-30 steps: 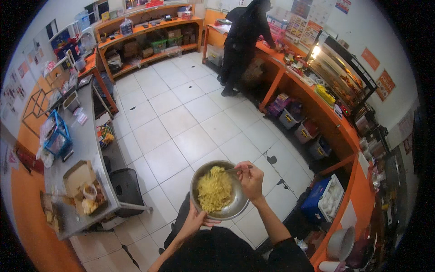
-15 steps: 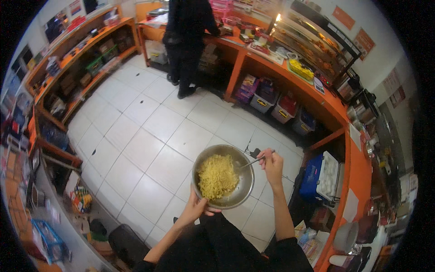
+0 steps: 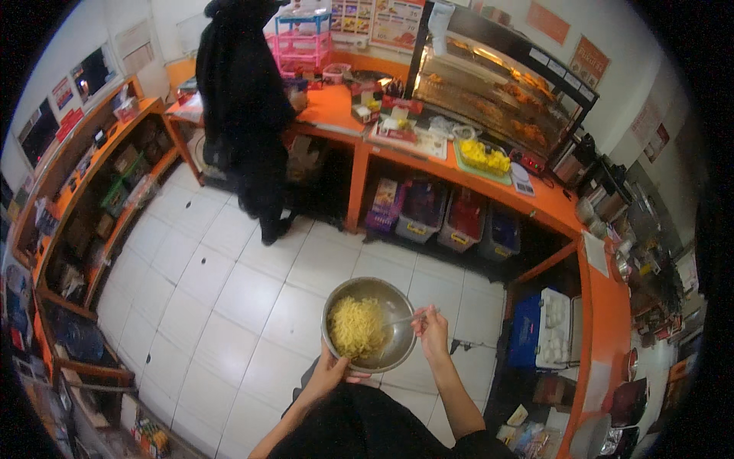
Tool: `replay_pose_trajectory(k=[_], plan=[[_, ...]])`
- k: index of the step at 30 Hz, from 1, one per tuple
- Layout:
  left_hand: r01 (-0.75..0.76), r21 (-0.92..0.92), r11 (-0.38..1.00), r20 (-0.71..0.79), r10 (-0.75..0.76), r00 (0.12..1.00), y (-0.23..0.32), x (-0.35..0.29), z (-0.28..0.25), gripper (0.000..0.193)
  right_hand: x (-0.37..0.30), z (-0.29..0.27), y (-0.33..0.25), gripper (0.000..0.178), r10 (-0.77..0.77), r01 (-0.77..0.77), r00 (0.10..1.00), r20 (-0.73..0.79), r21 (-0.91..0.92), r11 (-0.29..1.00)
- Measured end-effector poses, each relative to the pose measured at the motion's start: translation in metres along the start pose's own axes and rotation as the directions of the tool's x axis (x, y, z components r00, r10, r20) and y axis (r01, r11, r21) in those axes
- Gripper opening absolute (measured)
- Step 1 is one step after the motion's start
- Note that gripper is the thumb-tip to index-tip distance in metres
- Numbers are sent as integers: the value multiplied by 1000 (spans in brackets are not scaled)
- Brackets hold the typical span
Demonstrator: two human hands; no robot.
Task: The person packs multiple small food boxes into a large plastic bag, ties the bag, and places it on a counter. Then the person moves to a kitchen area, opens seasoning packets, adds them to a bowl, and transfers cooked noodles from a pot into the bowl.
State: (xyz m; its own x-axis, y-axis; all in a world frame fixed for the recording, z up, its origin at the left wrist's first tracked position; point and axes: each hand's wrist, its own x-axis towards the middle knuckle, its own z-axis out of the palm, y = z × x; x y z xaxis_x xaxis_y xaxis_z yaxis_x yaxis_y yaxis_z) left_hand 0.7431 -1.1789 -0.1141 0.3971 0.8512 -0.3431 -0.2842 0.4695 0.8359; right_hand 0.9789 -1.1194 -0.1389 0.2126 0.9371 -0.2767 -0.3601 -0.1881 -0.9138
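Note:
A round steel bowl [image 3: 399,350] is held out in front of my body, above the tiled floor. Yellow noodles [image 3: 356,325] are heaped against its left side, leaving bare metal on the right. My left hand [image 3: 336,370] grips the bowl's near left rim, thumb over the edge and fingers underneath. On the opposite side my right hand [image 3: 431,330] is closed around the handle of a thin metal utensil [image 3: 402,319]. The utensil slants down into the bowl toward the noodles; its head cannot be made out, so its exact kind is unclear.
Another person [image 3: 245,115] in black stands at the orange counter [image 3: 325,107]. A lit food warmer [image 3: 497,84], a tray of yellow pieces [image 3: 483,158] and a small scale [image 3: 522,179] are farther right. Lidded bins [image 3: 422,210] sit beneath. Beside my right is a blue cooler [image 3: 526,329] holding white rounded items.
My view has tilted up, showing more of the counter and warmer, and the bowl sits lower in it. The noodles bunch more to the left. Both hands keep their holds.

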Motion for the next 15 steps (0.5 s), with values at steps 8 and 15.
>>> replay_pose_trajectory(k=[8, 15], plan=[[11, 34, 999, 105, -15, 994, 80, 159, -38, 62, 143, 34, -57, 38, -86, 90, 995, -40, 98, 991], [54, 72, 996, 225, -69, 972, 161, 296, -65, 64, 263, 84, -146, 39, -377, 362, 923, -76, -159, 919]])
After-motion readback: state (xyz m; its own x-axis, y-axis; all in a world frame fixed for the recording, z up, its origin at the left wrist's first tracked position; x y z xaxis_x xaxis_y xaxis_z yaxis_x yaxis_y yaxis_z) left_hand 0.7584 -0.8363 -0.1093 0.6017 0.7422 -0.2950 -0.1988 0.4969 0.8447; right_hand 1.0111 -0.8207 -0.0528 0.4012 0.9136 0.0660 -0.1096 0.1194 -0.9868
